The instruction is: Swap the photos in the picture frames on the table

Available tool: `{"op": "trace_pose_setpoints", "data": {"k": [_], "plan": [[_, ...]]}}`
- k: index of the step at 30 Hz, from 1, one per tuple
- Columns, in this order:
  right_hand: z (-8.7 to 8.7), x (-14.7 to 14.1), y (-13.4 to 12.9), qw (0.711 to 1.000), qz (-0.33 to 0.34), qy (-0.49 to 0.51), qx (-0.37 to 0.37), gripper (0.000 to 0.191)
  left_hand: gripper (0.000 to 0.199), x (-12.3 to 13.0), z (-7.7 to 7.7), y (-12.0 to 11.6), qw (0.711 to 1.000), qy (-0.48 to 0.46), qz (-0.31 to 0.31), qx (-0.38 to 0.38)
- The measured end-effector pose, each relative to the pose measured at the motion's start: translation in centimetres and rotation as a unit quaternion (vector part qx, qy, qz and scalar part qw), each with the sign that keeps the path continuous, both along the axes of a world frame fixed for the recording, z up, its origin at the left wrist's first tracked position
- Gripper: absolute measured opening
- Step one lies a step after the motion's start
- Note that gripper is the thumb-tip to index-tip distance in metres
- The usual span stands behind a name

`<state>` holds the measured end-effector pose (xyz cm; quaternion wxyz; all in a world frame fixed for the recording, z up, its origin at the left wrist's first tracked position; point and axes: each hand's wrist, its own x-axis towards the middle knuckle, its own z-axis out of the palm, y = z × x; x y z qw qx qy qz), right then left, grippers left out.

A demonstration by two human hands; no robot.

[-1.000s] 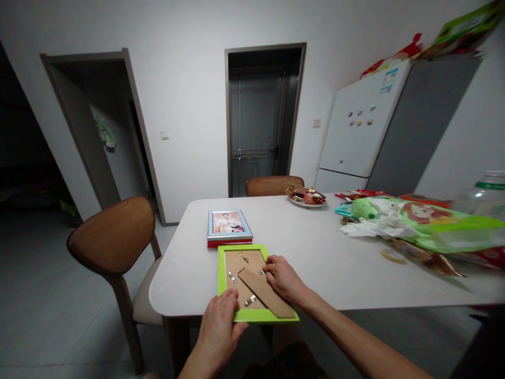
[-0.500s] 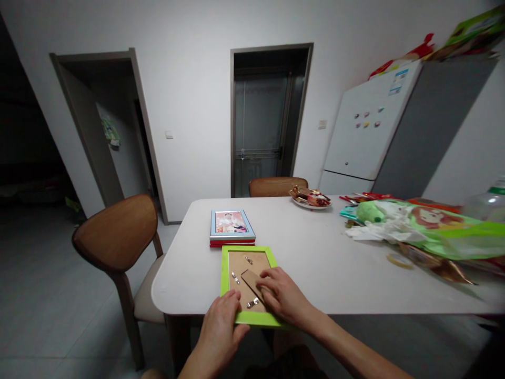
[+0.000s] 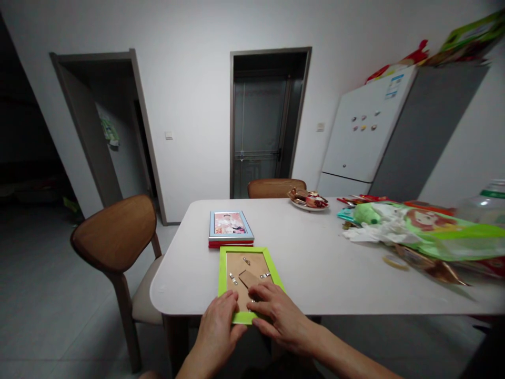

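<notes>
A lime-green picture frame (image 3: 223, 268) lies face down at the near edge of the table, its brown backing board (image 3: 235, 258) with a stand flap and several small metal clips facing up. My left hand (image 3: 219, 321) grips the frame's near left corner, fingers on top and thumb at the front edge. Over the near right part is my right hand (image 3: 278, 316), its fingertips on the backing by the nearest clip, which they partly cover, and its thumb against the near rim. Just beyond the green frame sits a light-blue picture frame (image 3: 245, 223) holding a photo, stacked on a red frame (image 3: 231, 244).
On the white table (image 3: 315, 252), a plate of wrapped snacks (image 3: 310, 200) stands at the back. Plastic bags (image 3: 442, 226), crumpled tissues (image 3: 379, 231) and a clear bottle (image 3: 487, 205) crowd the right side. One wooden chair (image 3: 118, 231) is at the left, another (image 3: 276, 187) behind.
My right hand has slid from the stand flap toward the near rim and onto the nearest clip, uncovering the right-hand clip. My left hand keeps its hold on the corner.
</notes>
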<state>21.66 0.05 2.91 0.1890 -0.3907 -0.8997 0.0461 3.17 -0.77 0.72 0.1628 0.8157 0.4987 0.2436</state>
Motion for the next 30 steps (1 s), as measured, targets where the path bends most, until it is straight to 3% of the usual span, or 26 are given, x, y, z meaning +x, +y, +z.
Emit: {"op": "trace_pose_setpoints", "data": {"k": [5, 9, 17, 21, 23, 26, 30], "plan": [[-0.5, -2.1, 3.0, 0.997, -0.070, 0.031, -0.005, 0.025, 0.049, 0.0, -0.6, 0.2, 1.000, 0.009, 0.002, 0.009], [-1.0, -3.9, 5.4, 0.994, -0.106, -0.012, 0.001, 0.024, 0.052, -0.1, -0.7, 0.3, 1.000, 0.014, -0.001, 0.012], [-0.9, -4.4, 5.5, 0.991, -0.041, -0.124, 0.028, 0.020, 0.053, -0.3, -0.7, 0.3, 1.000, 0.001, -0.007, 0.017], [-0.8, -4.4, 5.7, 0.994, -0.034, -0.103, 0.019, 0.020, 0.054, -0.3, -0.7, 0.1, 1.000, 0.009, -0.002, 0.014], [-0.6, -3.8, 6.5, 0.997, -0.058, -0.057, 0.004, 0.023, 0.054, -0.3, -0.6, -0.1, 1.000, 0.018, 0.001, 0.008], [-0.2, -2.5, 8.4, 0.989, -0.149, 0.007, -0.014, 0.025, 0.055, -0.4, -0.4, -0.3, 0.999, 0.032, 0.004, -0.001], [0.0, -1.2, 10.4, 0.977, -0.209, 0.005, -0.052, 0.022, 0.055, -0.4, -0.1, -0.6, 0.999, 0.038, 0.011, -0.007]]}}
